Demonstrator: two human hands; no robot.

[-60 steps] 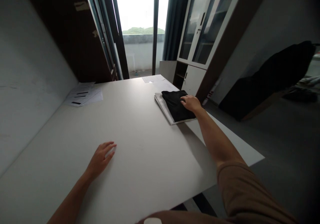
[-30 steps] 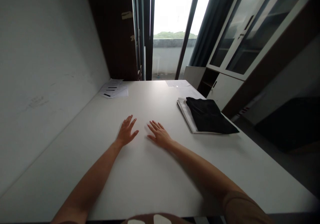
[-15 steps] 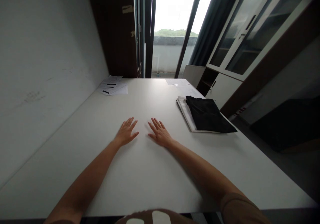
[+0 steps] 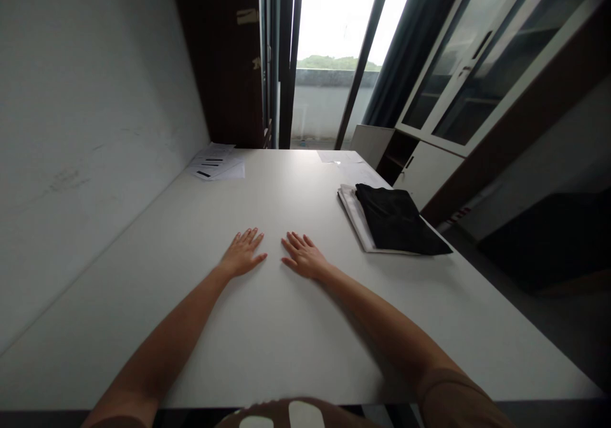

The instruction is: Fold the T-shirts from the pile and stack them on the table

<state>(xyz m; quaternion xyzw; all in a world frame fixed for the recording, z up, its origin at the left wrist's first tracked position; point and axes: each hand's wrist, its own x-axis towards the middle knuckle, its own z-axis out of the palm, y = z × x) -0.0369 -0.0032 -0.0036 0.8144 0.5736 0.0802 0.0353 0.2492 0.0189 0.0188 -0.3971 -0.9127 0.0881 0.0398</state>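
Note:
My left hand [image 4: 242, 254] lies palm down on the white table [image 4: 267, 345], fingers spread and holding nothing. Just to its right, my right hand [image 4: 304, 256] rests flat in the same way, also without anything in it. A narrow gap separates the two thumbs. Beyond my right hand, towards the table's right edge, sits a stack of folded cloth: a black piece [image 4: 398, 218] on top of a whitish piece [image 4: 352, 211]. Neither hand touches the stack.
Printed papers [image 4: 219, 165] lie at the far left against the wall [image 4: 95, 128]. More sheets [image 4: 356, 168] are at the far right corner. A glass-door cabinet [image 4: 458, 71] and a dark curtain [image 4: 394, 52] stand past the right side, near a bright window [image 4: 334, 14].
Both hands have come down slightly, and their fingers look flatter against the tabletop. The view has shifted a little. The folded cloth has stayed in place.

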